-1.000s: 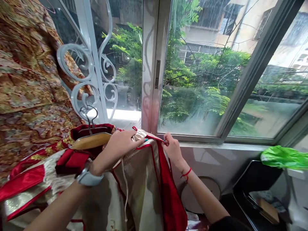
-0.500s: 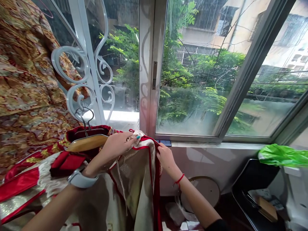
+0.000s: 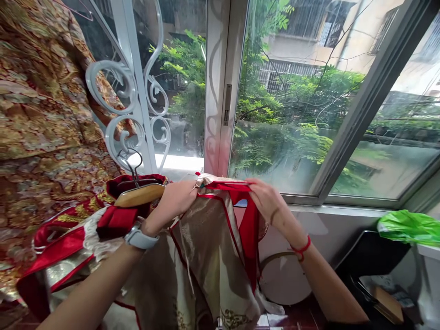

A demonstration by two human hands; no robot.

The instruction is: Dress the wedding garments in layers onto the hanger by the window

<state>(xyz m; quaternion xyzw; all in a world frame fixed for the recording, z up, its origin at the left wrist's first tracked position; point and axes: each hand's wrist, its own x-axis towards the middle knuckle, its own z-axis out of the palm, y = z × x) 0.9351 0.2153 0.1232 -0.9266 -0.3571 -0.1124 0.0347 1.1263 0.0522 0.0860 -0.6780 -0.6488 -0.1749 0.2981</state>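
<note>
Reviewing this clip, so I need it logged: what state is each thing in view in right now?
Left hand: closed on the robe's cream top edge
Right hand: closed on the robe's red band
Cream-and-red robe: hanging, held up by both hands
Wooden hanger: tilted, red fabric on it
Sliding window: open at left
Green plastic bag: crumpled

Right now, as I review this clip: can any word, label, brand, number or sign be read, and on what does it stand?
No readable text in this view.
Watch on the left wrist: no legible text shows.
Flat brown packet at lower right: too blurred to tell whether it bears print.
</note>
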